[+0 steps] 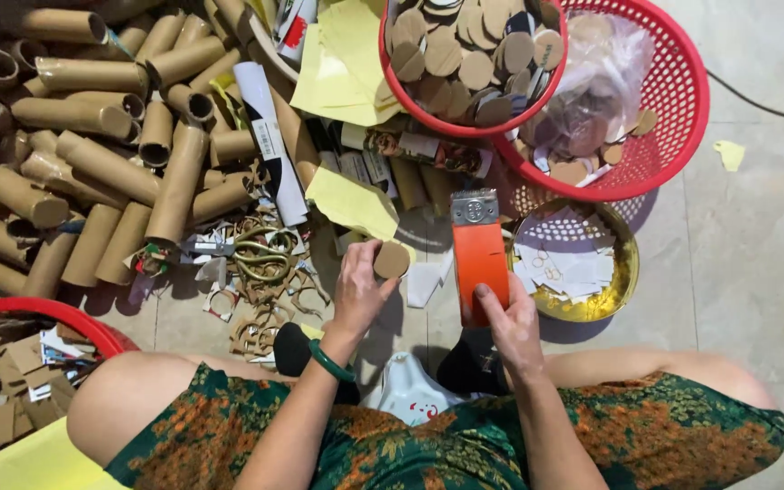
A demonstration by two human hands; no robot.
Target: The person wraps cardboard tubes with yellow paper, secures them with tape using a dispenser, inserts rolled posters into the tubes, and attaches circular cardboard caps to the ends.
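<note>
Green patterned fabric over the person's lap fills the bottom of the view, and from it 2 bare arms reach forward over the tiled floor [755, 272].

Her left hand [360, 290], a green bangle [330, 361] at the wrist, is curled shut on a short cardboard tube [390, 260] with its round capped end facing up; fingers wrap the wall, thumb on the near side. I judge that tube light, dry and fairly stiff, though thin enough to crush if squeezed hard, so a grip around the wall suits it.

Her right hand [512, 322] is closed on the lower end of an orange tape dispenser [479, 254], whose metal toothed head points away from her. It looks rigid and light, easy to hold by the body, with the teeth best left alone.

Beyond the hands lie yellow paper sheets [347, 68], brass-coloured scissors [260, 254] among scraps, and a heap of long cardboard tubes [93, 163] to the left. A gold dish [628, 272] of white offcuts sits just right of the dispenser, and 2 red baskets [682, 100] hold cardboard discs [465, 54].
</note>
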